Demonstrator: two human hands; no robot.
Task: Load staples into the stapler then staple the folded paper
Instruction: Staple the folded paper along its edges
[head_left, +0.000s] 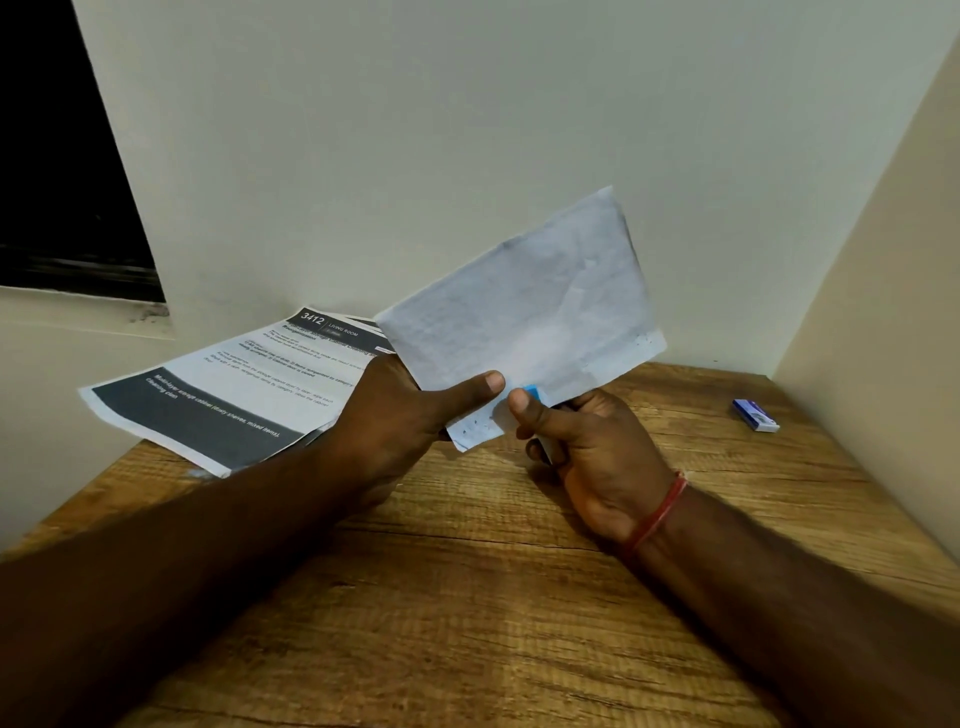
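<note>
A folded white paper (524, 306) is held up above the wooden table (467, 597), tilted up to the right. My left hand (410, 421) pinches its lower left edge, thumb on top. My right hand (587, 447) grips a small stapler (532, 394) at the paper's bottom edge. Only the stapler's blue tip shows beside my thumb. The rest is hidden behind the paper and my fingers. A small blue and white staple box (756, 414) lies on the table at the far right.
Printed sheets (228, 389) with dark bands lie at the table's back left, overhanging the edge. Walls close the table in at the back and right. A dark window opening (62, 156) is at the upper left.
</note>
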